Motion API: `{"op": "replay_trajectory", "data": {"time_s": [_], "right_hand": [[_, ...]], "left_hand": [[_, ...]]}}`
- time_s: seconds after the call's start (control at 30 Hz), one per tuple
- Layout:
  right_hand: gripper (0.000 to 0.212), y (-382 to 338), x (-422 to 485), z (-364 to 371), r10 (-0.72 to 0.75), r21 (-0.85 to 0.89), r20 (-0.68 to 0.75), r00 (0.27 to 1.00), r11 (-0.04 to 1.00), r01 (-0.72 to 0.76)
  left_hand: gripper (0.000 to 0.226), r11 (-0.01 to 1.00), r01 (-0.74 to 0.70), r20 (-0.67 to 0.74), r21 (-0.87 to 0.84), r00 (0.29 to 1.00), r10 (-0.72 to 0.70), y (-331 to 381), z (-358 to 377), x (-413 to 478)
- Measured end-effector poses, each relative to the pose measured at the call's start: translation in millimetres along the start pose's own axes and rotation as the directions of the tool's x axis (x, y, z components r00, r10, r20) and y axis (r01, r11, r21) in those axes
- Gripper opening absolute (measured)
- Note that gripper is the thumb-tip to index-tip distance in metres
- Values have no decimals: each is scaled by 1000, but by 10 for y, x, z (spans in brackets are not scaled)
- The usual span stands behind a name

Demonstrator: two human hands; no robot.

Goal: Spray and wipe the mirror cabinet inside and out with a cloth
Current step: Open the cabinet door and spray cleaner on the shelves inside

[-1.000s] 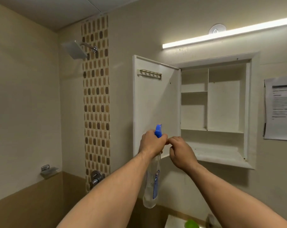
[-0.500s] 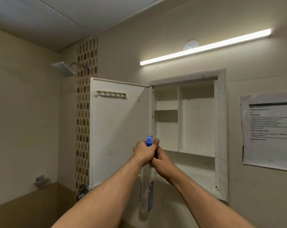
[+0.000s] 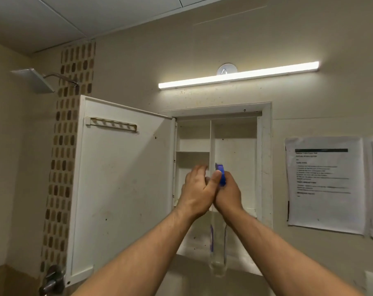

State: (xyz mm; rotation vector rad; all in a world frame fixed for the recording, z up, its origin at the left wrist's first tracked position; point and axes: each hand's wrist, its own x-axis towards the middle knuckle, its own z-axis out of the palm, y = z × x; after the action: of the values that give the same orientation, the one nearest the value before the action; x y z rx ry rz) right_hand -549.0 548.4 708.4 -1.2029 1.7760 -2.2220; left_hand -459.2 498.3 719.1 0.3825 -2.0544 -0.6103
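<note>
We have raised the spray bottle (image 3: 218, 242) rightward before the open cabinet (image 3: 234, 159); left hand (image 3: 197, 189) and right hand (image 3: 228, 193) both clasp its neck, ready to spray inside.

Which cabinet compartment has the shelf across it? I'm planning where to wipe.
The left compartment of the mirror cabinet: one shelf crosses it. The right compartment is tall and undivided.

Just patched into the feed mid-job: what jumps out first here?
Both hands, left hand and right hand, are clasped around a blue-topped spray bottle raised at centre frame. Behind them the cabinet stands open and bare, its speckled door swung left, under a lit tube light.
</note>
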Motion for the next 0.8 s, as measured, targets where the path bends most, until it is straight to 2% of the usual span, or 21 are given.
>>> {"op": "replay_trajectory", "data": {"time_s": [0.03, 0.1, 0.17, 0.23, 0.37, 0.47, 0.6, 0.8], "right_hand": [[11, -93, 77, -56, -14, -110, -12, 1000, 994, 13], [21, -277, 242, -182, 54, -151, -28, 998, 987, -58], [23, -459, 357, -276, 105, -136, -88, 991, 984, -116], [19, -565, 423, -348, 95, -155, -141, 985, 981, -116], [27, -680, 422, -369, 17, -226, -199, 980, 972, -63], [21, -704, 397, -368, -30, -293, -210, 977, 956, -33], [16, -723, 427, -320, -93, -373, -183, 979, 928, 18], [19, -812, 525, -73, -133, -405, -77, 988, 910, 91]], "left_hand": [[78, 996, -49, -41, 76, 998, 52, -43, -13, 61], [78, 956, -101, -50, 276, 992, 119, -169, -35, 224], [84, 851, -144, 25, 505, 988, 153, -293, -21, 348], [92, 758, -200, 117, 621, 980, 162, -389, 7, 426], [96, 710, -271, 184, 650, 963, 199, -458, 66, 558], [95, 679, -328, 213, 657, 944, 250, -406, 66, 731], [95, 690, -333, 205, 642, 942, 264, -358, -35, 1001], [97, 778, -243, 205, 580, 967, 150, -537, -307, 1266]]}}
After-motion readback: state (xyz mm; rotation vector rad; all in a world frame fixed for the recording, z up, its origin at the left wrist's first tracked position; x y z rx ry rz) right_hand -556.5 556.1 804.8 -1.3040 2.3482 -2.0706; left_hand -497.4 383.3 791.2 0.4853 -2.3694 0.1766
